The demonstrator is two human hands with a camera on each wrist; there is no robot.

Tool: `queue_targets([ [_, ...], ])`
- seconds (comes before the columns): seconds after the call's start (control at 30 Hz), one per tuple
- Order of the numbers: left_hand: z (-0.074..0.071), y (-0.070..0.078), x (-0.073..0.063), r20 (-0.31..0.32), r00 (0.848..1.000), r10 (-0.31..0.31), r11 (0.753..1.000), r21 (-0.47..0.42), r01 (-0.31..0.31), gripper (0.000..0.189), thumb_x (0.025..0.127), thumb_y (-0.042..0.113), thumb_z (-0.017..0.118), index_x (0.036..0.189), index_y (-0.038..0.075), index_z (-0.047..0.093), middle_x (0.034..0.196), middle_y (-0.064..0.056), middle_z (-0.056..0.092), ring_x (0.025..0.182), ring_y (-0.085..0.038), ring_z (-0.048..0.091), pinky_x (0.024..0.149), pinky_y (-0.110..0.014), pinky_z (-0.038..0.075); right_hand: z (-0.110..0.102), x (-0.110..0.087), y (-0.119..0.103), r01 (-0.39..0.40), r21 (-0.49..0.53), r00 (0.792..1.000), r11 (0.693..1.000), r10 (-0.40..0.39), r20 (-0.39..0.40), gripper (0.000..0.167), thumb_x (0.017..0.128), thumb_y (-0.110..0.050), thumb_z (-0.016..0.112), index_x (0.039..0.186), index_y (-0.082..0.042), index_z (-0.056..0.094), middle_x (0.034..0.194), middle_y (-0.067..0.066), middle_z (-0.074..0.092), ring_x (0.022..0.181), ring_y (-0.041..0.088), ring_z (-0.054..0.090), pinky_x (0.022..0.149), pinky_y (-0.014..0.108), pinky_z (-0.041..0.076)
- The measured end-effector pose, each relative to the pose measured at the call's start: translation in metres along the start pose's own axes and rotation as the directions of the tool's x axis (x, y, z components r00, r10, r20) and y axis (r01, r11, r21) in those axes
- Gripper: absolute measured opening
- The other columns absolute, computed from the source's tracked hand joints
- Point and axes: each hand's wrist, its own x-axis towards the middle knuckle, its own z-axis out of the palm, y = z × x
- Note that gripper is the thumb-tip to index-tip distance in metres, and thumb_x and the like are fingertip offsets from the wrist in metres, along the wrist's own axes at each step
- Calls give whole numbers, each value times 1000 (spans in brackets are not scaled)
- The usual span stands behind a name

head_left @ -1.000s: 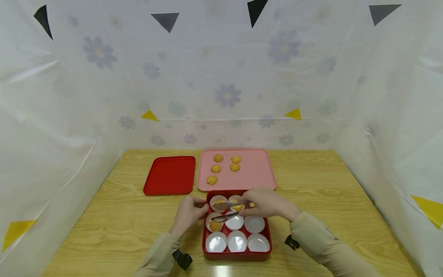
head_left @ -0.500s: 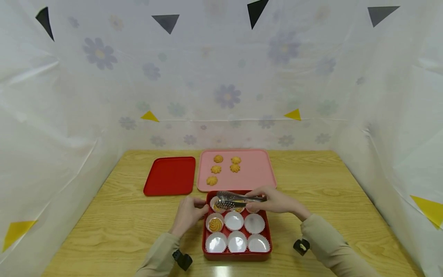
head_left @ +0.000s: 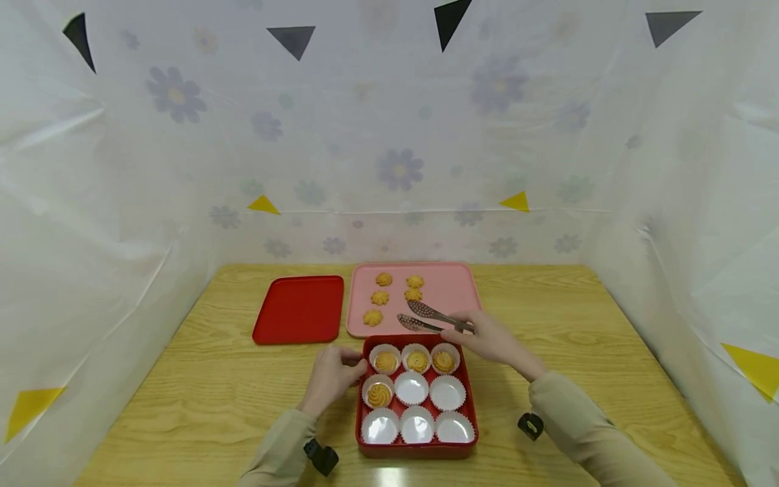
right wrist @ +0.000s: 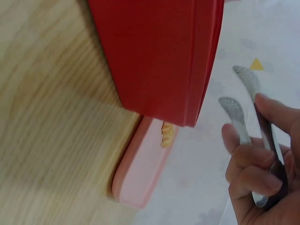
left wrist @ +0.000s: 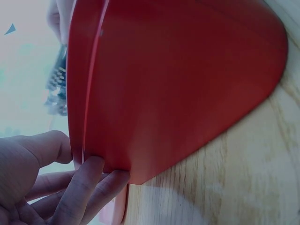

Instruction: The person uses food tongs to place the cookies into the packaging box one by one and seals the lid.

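Left hand pinches, thumb opposite fingers — right hand (farther forward) grips with fingers curled.

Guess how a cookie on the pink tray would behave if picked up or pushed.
The cookie looks baked and ridged, so probably stiff, perhaps crumbly if squeezed. Lying low on the pink tray, it would likely slide rather than roll.

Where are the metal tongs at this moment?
In the head view, the tongs are in the right hand, appearing over the near part of the pink tray, just beyond the red box.
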Motion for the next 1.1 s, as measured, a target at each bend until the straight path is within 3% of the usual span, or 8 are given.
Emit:
queue_targets([
  [0.17,0,0,0,-1,1000,6,1000,7,-6,15,80,9,75,92,2,80,90,-9,79,84,-16,67,71,-27,53,-2,5,0,-120,-157,992,980,112,-63,27,97,-29,65,110,-6,72,73,1,59,56,11,44,49,26,36],
  [0.43,-1,1,-1,-4,1000,7,1000,-1,-7,15,80,9,75,92,1,80,91,-10,79,84,-17,67,71,-28,54,-3,22,6,-219,-192,976,957,213,-50,28,96,-31,67,106,-6,71,72,4,61,57,13,48,50,28,37],
  [0.67,-1,1,-1,15,1000,-10,1000,-20,10,17,82,10,75,96,0,79,92,-12,78,79,-13,65,64,-24,53,-6,40,10,-255,-232,967,939,254,-31,23,96,-31,67,89,-9,67,68,1,54,57,13,43,51,28,34],
  [0.9,0,0,-1,30,999,-36,999,-29,37,18,84,10,74,97,0,79,94,-12,78,77,-13,63,64,-23,52,-8,57,14,-249,-265,967,932,255,-12,34,96,-29,67,67,-12,58,54,-5,33,50,10,29,49,26,26],
  [1.1,0,1,-1,26,999,-22,999,-25,22,18,82,10,75,97,0,79,93,-12,78,78,-13,63,64,-24,51,-10,71,17,-272,-285,958,919,288,14,38,97,-30,66,66,-13,51,55,-5,31,50,10,29,49,26,26],
])
